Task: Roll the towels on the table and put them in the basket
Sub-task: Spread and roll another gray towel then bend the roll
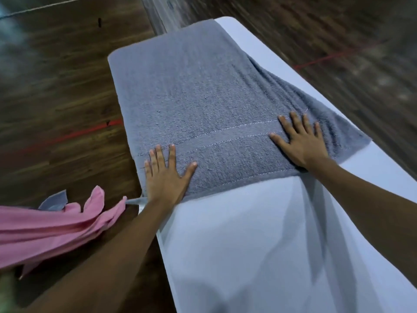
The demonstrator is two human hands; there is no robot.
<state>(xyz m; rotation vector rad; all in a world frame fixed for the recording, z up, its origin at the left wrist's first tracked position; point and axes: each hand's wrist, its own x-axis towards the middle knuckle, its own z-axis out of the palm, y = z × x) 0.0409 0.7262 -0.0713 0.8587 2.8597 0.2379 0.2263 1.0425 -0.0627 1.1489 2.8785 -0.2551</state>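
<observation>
Nearest, the white worktop is seen. Past a pink cloth, the left grip and right grip are pressed, fingers spread, on the near hem of the grey towel. Smoothing is judged underway; rolling away is needed next.

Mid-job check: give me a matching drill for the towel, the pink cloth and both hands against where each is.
1 towel
2 pink cloth
3 left hand
4 right hand

A left of the table, off its top
B spread on the table
C flat on the towel's near right
D flat on the towel's near left

Pairs: 1-B, 2-A, 3-D, 4-C
</observation>
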